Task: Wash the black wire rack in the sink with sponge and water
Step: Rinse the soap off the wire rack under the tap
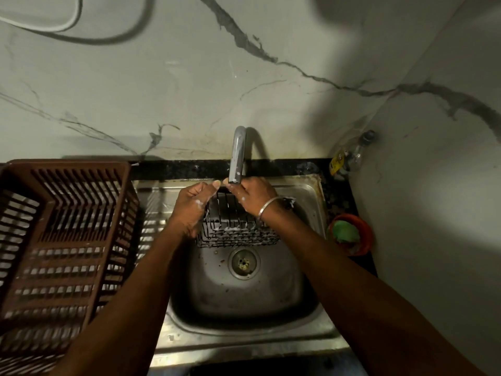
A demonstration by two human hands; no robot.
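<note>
Left grip [193, 206] curls its fingers round the left side of the black wire rack [238, 229], with the thumb stretched out toward the tap [237, 156]. Right grip [250, 198] lies over the rack's rear upper edge, its fingertips just under the tap's mouth; whether those fingers close round the wire cannot be told. White suds sit on both grips and along the rack's lower wires. A thin metal bangle [267, 207] rings the right wrist.

The rack stands tilted in the back half of the steel sink [244, 299], its lower edge just behind the drain [243, 263]. A dark lump flecked with foam [288, 203] shows just beyond the right wrist, too dim to name.

To the left of the sink a brown slatted plastic basket [62, 240] rests over the draining board. To the right, on the black stone worktop [189, 169], an orange bowl [364, 234] holds a green scrubber [345, 232]. A clear bottle with a yellow label [349, 158] leans in the far corner against the pale veined wall [162, 90].
</note>
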